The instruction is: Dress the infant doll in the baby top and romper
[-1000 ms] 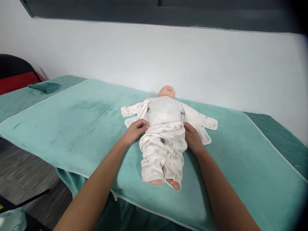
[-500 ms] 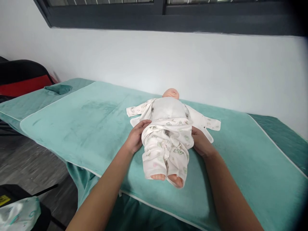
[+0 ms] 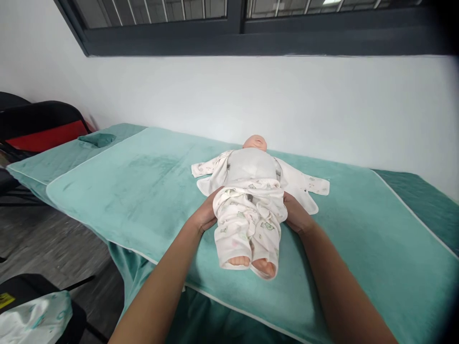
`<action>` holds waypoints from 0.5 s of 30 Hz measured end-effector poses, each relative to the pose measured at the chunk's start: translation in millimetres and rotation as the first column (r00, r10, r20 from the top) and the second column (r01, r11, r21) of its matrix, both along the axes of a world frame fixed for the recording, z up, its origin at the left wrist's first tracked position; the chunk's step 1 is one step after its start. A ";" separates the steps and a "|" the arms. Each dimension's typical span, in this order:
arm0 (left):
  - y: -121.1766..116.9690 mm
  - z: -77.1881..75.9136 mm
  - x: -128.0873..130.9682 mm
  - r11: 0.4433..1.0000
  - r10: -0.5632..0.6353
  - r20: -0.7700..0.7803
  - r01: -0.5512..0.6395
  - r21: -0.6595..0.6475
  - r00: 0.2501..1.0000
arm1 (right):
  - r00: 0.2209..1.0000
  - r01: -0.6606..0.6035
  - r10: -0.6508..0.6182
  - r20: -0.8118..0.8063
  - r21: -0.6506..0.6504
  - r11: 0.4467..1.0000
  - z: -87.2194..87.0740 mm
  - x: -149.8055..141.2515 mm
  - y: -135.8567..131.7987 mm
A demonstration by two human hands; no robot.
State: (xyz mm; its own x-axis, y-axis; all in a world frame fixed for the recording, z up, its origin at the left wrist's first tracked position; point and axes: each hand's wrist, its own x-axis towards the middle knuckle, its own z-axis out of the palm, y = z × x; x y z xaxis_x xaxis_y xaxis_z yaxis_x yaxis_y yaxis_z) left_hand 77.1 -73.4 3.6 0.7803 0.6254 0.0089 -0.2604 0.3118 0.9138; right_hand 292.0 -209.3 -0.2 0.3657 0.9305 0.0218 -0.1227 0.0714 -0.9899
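Note:
A baby doll lies on its back, head toward the wall and bare feet toward me. Its white printed baby pants are bunched around the hips and cover the legs down to the toes. Under its upper body a long-sleeved baby shirt lies spread open, leaving the grey-white torso uncovered. My left hand curls around the left side of the pants, fingertips tucked behind the cloth. On the opposite side my right hand grips the pants at hip level, its fingers mostly hidden.
A pale green padded sheet covers the bed, which stands against a white wall under a dark window frame. Black-and-red chairs are at the far left. At lower left, a printed cloth lies on a black chair.
My left fingers, earlier stretched along the side of the pants, are now tucked in behind the cloth. My right hand has shifted slightly inward. The camera view has tilted up a little.

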 end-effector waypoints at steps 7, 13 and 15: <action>0.2 -5.1 2.0 0.996 -0.063 -0.061 0.059 -0.064 0.996 | 1.000 0.007 -0.007 0.001 0.018 1.000 -2.8 -12.2 8.0; -2.4 -4.4 3.4 0.998 -0.040 -0.068 0.037 -0.045 0.997 | 0.996 0.034 -0.041 0.084 0.082 0.996 -5.3 -12.9 9.6; -3.3 -4.0 3.7 0.999 -0.013 -0.060 0.011 -0.038 0.998 | 0.992 0.053 -0.063 0.110 0.090 0.995 -5.7 -12.4 9.3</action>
State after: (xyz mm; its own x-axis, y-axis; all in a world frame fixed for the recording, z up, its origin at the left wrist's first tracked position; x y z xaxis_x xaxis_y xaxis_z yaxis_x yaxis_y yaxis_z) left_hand 80.8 -76.7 -0.4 0.7860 0.6151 -0.0622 -0.2009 0.3493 0.9152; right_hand 279.6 -200.0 -5.9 0.4099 0.9004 0.1455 -0.0039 0.1613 -0.9869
